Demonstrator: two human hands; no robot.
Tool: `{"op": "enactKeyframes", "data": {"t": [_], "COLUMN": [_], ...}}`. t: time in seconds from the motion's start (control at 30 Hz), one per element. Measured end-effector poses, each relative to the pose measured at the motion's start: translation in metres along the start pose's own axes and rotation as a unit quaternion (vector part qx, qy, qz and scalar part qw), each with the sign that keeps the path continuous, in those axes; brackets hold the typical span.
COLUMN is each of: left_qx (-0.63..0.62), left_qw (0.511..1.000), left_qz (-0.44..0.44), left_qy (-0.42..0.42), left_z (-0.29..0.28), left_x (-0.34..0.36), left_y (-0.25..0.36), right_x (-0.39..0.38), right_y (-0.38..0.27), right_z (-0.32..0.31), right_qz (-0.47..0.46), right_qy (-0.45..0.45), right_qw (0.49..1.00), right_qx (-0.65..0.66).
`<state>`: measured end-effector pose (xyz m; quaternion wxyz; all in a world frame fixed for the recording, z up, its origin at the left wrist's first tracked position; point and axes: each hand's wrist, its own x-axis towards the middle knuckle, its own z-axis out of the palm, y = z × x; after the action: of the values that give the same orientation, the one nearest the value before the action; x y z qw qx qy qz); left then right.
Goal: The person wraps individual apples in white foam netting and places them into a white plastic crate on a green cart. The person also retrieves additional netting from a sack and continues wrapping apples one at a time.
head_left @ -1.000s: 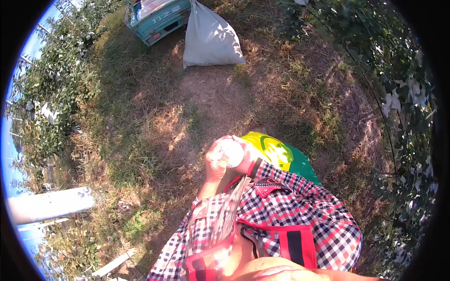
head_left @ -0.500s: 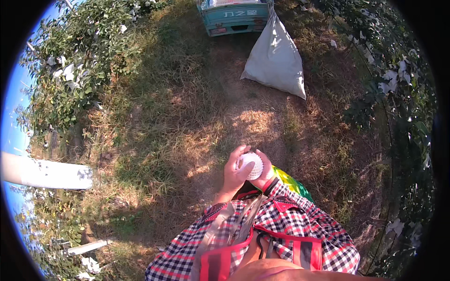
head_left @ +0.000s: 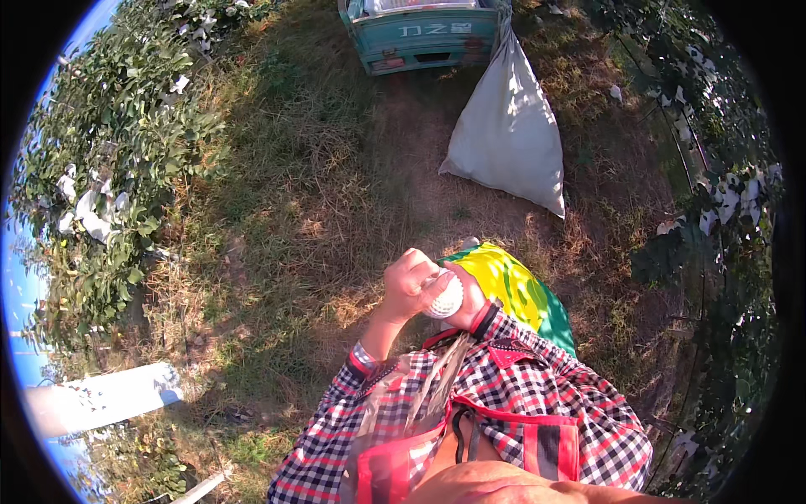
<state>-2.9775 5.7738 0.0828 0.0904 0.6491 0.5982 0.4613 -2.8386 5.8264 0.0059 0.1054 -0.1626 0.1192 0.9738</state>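
Both my hands are closed around a foam-netted ball point(head_left: 447, 300), a round thing in white, dimpled net, held in front of my waist. My left hand point(head_left: 410, 281) wraps over its left side with the fingers curled and the thumb across it. My right hand point(head_left: 468, 301) cups it from the right. What the netting encloses is hidden. Just beyond my right wrist spreads a bright yellow and green cloth point(head_left: 516, 290), partly covered by my checked sleeve.
A teal cart or truck bed point(head_left: 424, 38) stands ahead, with a bulging white sack point(head_left: 512, 126) hanging from its right corner. Leafy trees with white wrappings point(head_left: 92, 210) line both sides. A white post point(head_left: 109, 399) juts in at left over dry grass.
My left hand has curled its fingers more tightly and its elbow has swung outward. More of the yellow and green cloth shows. Cart and sack appear slightly nearer.
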Motion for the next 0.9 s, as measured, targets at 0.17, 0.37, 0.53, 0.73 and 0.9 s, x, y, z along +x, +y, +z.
{"op": "enactKeyframes", "data": {"t": [0.17,0.37,0.53,0.73,0.9], "left_qx": [0.031,0.011,-0.015,-0.106,-0.222], "left_qw": [0.999,0.998,0.996,0.979,0.94], "left_qz": [0.043,-0.061,-0.089,-0.172,-0.256], "left_qy": [0.002,0.014,0.008,-0.017,0.034], "left_z": [0.008,0.012,0.004,0.033,0.054], "left_x": [0.105,0.215,0.314,0.414,0.506], "left_y": [-0.08,-0.171,-0.216,-0.32,-0.428], "right_x": [0.09,0.19,0.261,0.304,0.371], "right_y": [-0.097,-0.206,-0.292,-0.352,-0.435], "right_z": [0.029,0.094,0.078,0.163,0.2], "right_qz": [-0.015,0.084,-0.088,-0.097,-0.103], "right_qy": [0.0,0.019,-0.037,-0.092,-0.064], "right_qw": [0.993,0.994,0.919,0.957,0.954], "right_qx": [-0.114,-0.066,-0.383,-0.257,-0.274]}}
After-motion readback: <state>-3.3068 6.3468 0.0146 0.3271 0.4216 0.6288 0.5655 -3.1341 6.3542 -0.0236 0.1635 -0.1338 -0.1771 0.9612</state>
